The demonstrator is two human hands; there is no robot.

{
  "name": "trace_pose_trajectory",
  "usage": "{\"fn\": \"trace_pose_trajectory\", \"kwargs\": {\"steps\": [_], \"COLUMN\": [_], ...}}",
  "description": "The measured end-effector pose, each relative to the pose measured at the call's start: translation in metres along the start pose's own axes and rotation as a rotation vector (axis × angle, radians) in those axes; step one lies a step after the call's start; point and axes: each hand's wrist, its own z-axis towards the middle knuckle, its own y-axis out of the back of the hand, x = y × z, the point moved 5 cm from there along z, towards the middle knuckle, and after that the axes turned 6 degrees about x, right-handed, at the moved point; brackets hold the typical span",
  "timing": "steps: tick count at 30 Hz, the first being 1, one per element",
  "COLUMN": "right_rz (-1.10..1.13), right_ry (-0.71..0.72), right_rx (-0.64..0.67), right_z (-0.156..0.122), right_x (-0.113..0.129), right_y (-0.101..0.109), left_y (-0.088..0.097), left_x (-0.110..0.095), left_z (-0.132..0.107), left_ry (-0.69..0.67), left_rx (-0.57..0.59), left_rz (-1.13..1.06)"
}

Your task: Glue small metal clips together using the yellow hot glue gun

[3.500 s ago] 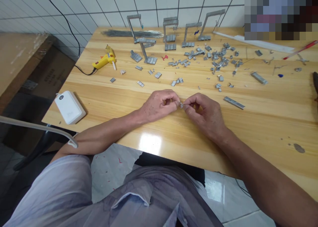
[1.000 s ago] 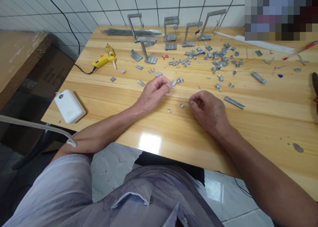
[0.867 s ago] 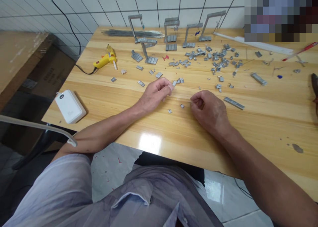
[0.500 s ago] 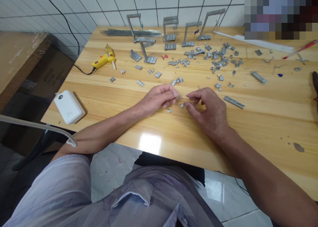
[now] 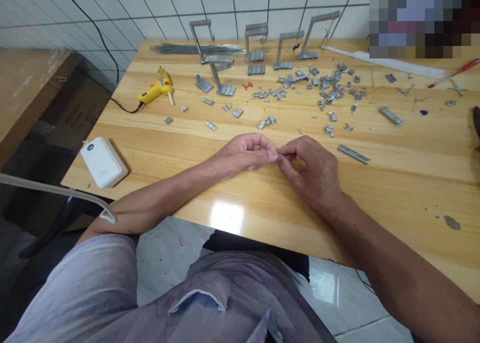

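Observation:
My left hand (image 5: 249, 152) and my right hand (image 5: 313, 170) meet fingertip to fingertip above the wooden table (image 5: 180, 178). Both are closed in a pinch, and what lies between the fingertips is too small and too covered to name. A tiny grey metal piece (image 5: 256, 169) shows just under the left fingers. Beyond the hands lies a small group of grey metal pieces (image 5: 267, 122). To the right of my right hand is a flat grey metal strip (image 5: 353, 154).
Several bent-metal stands (image 5: 224, 90) rise along the back, near a bundle of thin wires (image 5: 172, 49). Grey scraps (image 5: 332, 93) are scattered at back right. On the left are a yellow glue gun (image 5: 155, 90) and a white power bank (image 5: 104, 162). A red pen (image 5: 453, 74) lies far right.
My hands have come together from a small gap, now touching at the fingertips. My right thumb and forefinger have closed. The small metal piece between the hands is no longer visible on the table.

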Motion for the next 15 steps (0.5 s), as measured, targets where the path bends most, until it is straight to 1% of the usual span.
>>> {"fn": "trace_pose_trajectory", "kwargs": {"steps": [5,10,12,15], "right_rz": [0.055,0.179,0.236,0.348], "right_ry": [-0.016,-0.051,-0.077,-0.160], "right_rx": [0.016,0.016,0.019,0.045], "right_z": [0.0001,0.0003,0.0002,-0.0003], "right_x": [0.0007,-0.0020,-0.0038,-0.0081], "right_y": [-0.0011,-0.0016,-0.0022,-0.0046], "left_y": [-0.0004,-0.0012,-0.0019,-0.0028], "left_x": [-0.0030,-0.0050,-0.0055,-0.0071], "left_z": [-0.0018,-0.0026,-0.0033,-0.0050], "left_ry": [-0.004,-0.022,-0.038,-0.052], "left_rx": [-0.005,0.011,0.024,0.026], "left_rz": [0.074,0.086,0.089,0.123]}}
